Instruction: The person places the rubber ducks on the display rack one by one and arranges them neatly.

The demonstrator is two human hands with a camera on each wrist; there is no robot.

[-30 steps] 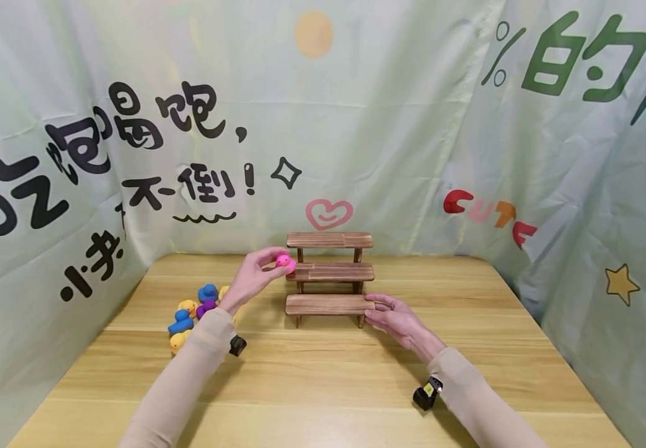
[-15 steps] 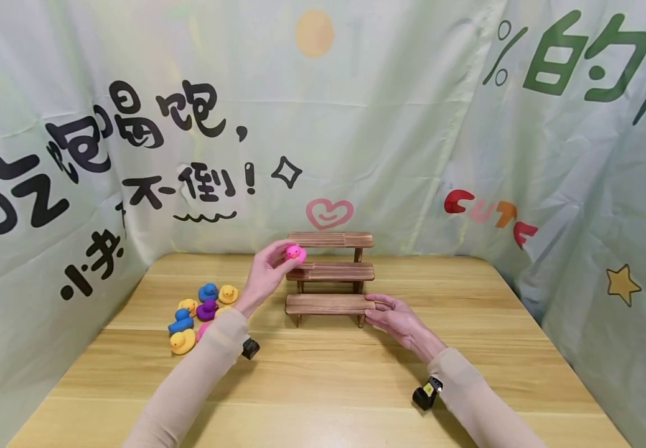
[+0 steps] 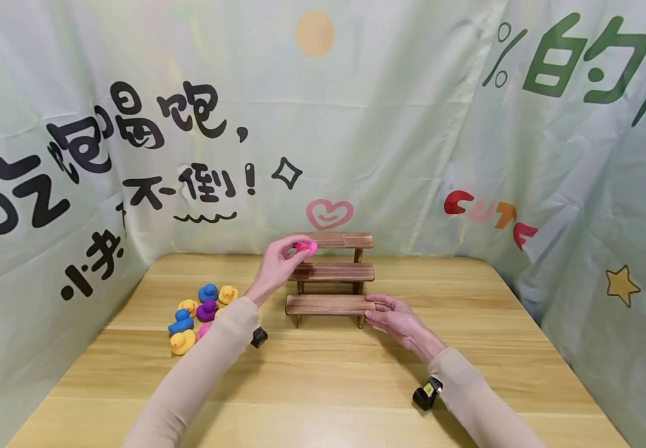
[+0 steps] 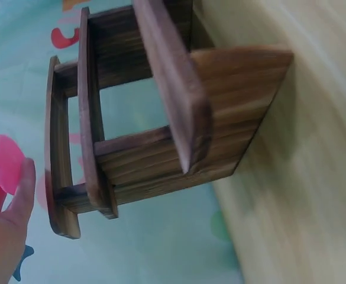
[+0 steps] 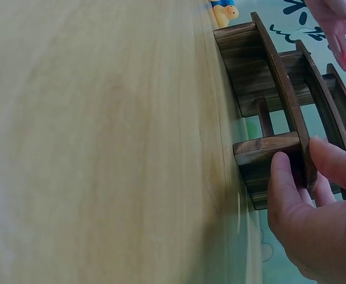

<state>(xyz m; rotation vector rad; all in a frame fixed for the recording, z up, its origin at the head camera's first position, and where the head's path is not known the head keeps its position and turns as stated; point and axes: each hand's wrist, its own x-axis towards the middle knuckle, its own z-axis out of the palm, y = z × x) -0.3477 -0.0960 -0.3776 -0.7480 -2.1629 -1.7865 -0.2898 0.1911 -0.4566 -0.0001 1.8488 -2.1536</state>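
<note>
My left hand (image 3: 276, 266) pinches a pink rubber duck (image 3: 309, 247) between thumb and fingers, in front of the left end of the top shelf of a three-tier wooden stand (image 3: 328, 305). In the left wrist view the pink duck (image 4: 6, 164) is at the left edge, apart from the stand's top board (image 4: 59, 148). My right hand (image 3: 400, 320) grips the right end of the stand's lowest shelf. The right wrist view has the right hand's thumb and fingers around the board end (image 5: 309, 168) and a side leg.
Left of the stand several rubber ducks lie in a cluster on the wooden table (image 3: 323, 386): yellow (image 3: 182, 341), blue (image 3: 180, 322), purple (image 3: 207, 310) and pink (image 3: 203, 330). A printed cloth (image 3: 379, 124) hangs behind the table and along both sides.
My left hand has carried the pink duck to the right and up, from beside the middle shelf to the top shelf. My right hand has stayed on the stand.
</note>
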